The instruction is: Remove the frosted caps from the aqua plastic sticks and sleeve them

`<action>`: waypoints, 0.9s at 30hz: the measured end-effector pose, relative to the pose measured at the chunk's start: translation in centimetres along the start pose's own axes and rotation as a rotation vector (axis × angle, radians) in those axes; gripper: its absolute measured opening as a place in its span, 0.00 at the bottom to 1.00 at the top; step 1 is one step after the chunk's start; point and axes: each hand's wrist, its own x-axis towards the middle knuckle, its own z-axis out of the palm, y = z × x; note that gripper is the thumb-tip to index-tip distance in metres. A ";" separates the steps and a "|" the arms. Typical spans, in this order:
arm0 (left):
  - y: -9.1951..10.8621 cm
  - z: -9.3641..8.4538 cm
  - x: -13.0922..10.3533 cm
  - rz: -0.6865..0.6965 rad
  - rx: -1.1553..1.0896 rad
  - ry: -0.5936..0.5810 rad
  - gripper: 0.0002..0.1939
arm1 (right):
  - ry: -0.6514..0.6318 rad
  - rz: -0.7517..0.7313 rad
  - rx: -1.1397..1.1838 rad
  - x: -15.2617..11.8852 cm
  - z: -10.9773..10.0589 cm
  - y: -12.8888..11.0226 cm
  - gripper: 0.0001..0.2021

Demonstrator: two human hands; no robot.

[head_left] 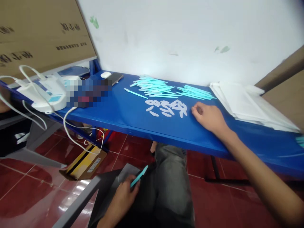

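Low over my lap, my left hand (127, 191) is closed around a turquoise eyebrow razor (140, 176), whose end sticks up past the fingers. My right hand (209, 117) rests on the blue table (118, 115) with its fingers curled together; whatever they may hold is hidden. Just left of it lie several small whitish translucent blade caps (178, 106), loosely scattered. Behind the caps is a large heap of turquoise razors (152, 86), and a smaller bundle of razors (196, 91) lies to its right. One single razor (136, 93) lies apart on the left.
White flat sheets or bags (244, 104) are stacked at the right. A white power strip (51, 98) with plugs and trailing cables (68, 126) occupies the left end. A cardboard box (84, 161) sits on the red tiled floor. A white wall (166, 38) backs the table.
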 end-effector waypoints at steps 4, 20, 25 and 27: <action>5.0 -2.4 -1.3 0.087 0.009 0.069 0.13 | 0.017 0.026 -0.053 -0.9 -0.4 -0.3 0.19; 19.1 -18.0 3.6 0.306 0.521 0.565 0.18 | -0.029 0.143 -0.050 -3.2 -2.0 -1.1 0.15; 20.2 -18.2 7.9 0.361 0.624 0.497 0.15 | -0.037 0.139 -0.020 -3.2 -1.9 -0.9 0.15; 20.4 -18.3 9.3 0.359 0.657 0.481 0.15 | -0.032 0.136 -0.012 -3.1 -1.9 -0.9 0.15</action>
